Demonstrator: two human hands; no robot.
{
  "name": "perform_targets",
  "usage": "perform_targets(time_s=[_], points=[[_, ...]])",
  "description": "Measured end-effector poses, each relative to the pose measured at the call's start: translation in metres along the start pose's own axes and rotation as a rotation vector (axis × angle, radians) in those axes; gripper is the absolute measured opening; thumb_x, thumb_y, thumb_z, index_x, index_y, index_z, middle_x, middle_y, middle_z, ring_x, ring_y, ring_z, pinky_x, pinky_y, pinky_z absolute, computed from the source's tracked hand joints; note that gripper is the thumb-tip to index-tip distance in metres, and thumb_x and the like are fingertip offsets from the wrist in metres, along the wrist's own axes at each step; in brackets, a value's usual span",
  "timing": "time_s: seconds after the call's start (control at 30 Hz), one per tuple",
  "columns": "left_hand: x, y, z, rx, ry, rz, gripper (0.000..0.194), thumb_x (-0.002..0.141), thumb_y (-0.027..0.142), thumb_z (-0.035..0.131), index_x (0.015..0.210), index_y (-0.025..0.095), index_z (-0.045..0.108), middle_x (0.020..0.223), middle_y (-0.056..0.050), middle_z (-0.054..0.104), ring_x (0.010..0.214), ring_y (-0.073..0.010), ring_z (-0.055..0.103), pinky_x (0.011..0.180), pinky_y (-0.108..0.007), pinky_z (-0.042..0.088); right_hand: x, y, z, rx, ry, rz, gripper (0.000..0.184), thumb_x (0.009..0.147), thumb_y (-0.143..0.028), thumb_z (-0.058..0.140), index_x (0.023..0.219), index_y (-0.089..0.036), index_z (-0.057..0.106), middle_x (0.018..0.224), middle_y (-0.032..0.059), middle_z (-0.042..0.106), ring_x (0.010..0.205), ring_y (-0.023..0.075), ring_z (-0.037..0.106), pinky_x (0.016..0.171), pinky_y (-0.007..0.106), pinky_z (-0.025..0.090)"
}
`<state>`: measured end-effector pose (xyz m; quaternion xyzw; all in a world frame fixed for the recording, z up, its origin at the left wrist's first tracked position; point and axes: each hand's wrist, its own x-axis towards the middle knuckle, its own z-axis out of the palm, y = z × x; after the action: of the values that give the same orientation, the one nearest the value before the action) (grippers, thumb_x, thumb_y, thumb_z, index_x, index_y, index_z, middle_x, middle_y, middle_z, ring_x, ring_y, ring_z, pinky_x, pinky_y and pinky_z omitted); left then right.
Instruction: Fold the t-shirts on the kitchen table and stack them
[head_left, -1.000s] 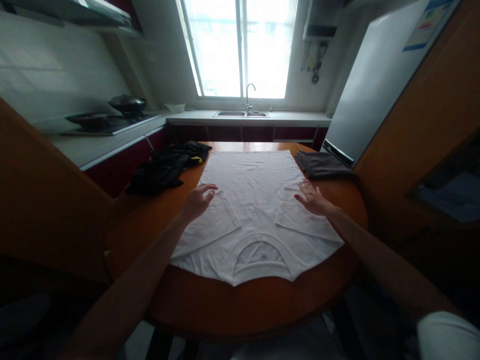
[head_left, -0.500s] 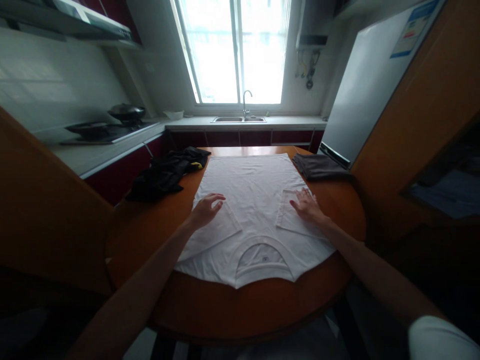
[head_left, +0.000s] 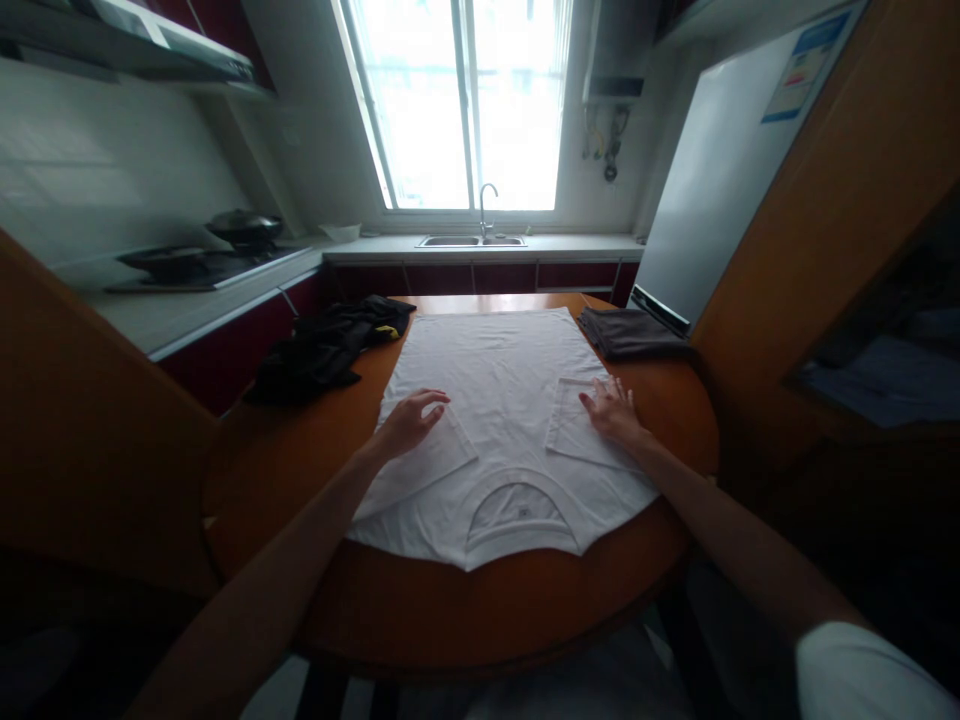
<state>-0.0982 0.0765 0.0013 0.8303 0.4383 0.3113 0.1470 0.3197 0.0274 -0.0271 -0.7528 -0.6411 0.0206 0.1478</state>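
Observation:
A white T-shirt point(head_left: 499, 385) lies spread on the round wooden table point(head_left: 360, 620), its neckline toward me and its hem at the far side. Both sleeves are folded inward over the body. My left hand point(head_left: 409, 422) rests at the left sleeve point(head_left: 439, 455), fingers stretched forward and thumb apart, with no cloth gripped. Across the shirt, my right hand point(head_left: 613, 410) lies on the right sleeve point(head_left: 577, 430) near the shirt's side edge, its fingers spread.
Crumpled black clothing point(head_left: 322, 345) lies at the table's left, and a folded dark grey garment point(head_left: 634, 333) at the right. Beyond stand a counter with a sink point(head_left: 472, 241), a stove with pans point(head_left: 244, 228), and a fridge point(head_left: 720, 170) on the right.
The whole view has shifted slightly. My right hand's fingers are spread a little wider on the sleeve. The left hand and the shirt look nearly the same.

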Motion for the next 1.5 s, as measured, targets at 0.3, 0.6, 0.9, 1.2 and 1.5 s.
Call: perform_targets(time_s=[0.3, 0.6, 0.9, 1.2, 1.5], points=[[-0.001, 0.001, 0.002, -0.011, -0.006, 0.013, 0.040, 0.091, 0.048, 0.049, 0.105, 0.020, 0.073, 0.121, -0.012, 0.071, 0.117, -0.0273, 0.065, 0.106, -0.045, 0.048, -0.004, -0.010, -0.006, -0.002, 0.121, 0.002, 0.068, 0.104, -0.055, 0.027, 0.152, -0.010, 0.043, 0.163, 0.0224, 0.026, 0.153, 0.0345, 0.021, 0.122, 0.055, 0.019], [-0.002, 0.002, 0.006, -0.023, -0.046, -0.011, 0.036, 0.089, 0.044, 0.051, 0.105, 0.020, 0.073, 0.121, -0.012, 0.071, 0.123, -0.0283, 0.062, 0.106, -0.045, 0.050, -0.018, -0.030, -0.003, -0.023, -0.111, -0.372, 0.066, 0.100, -0.059, 0.040, 0.151, -0.017, 0.045, 0.164, 0.0174, 0.028, 0.152, 0.0313, 0.024, 0.121, 0.054, 0.021], [-0.003, 0.001, 0.008, -0.008, -0.066, 0.025, 0.035, 0.091, 0.041, 0.050, 0.107, 0.021, 0.073, 0.120, -0.010, 0.070, 0.118, -0.0261, 0.065, 0.107, -0.041, 0.048, -0.032, -0.037, -0.009, 0.009, -0.160, -0.501, 0.073, 0.095, -0.066, 0.046, 0.153, -0.021, 0.045, 0.165, 0.0167, 0.025, 0.154, 0.0362, 0.018, 0.121, 0.059, 0.019], [-0.005, 0.008, 0.007, 0.094, -0.085, 0.004, 0.039, 0.092, 0.037, 0.047, 0.119, 0.020, 0.070, 0.128, -0.011, 0.068, 0.124, -0.0260, 0.061, 0.112, -0.043, 0.045, -0.031, -0.038, -0.004, -0.019, -0.211, -0.563, 0.078, 0.094, -0.070, 0.044, 0.155, -0.022, 0.042, 0.166, 0.0160, 0.020, 0.154, 0.0374, 0.016, 0.121, 0.059, 0.018], [-0.013, 0.007, 0.014, 0.362, -0.278, -0.293, 0.058, 0.100, 0.042, 0.039, 0.151, 0.015, 0.046, 0.163, -0.017, 0.030, 0.152, -0.0375, 0.023, 0.119, -0.063, 0.020, -0.032, -0.038, -0.002, -0.027, -0.207, -0.566, 0.076, 0.096, -0.070, 0.041, 0.156, -0.024, 0.041, 0.166, 0.0155, 0.021, 0.154, 0.0365, 0.015, 0.122, 0.060, 0.017]])
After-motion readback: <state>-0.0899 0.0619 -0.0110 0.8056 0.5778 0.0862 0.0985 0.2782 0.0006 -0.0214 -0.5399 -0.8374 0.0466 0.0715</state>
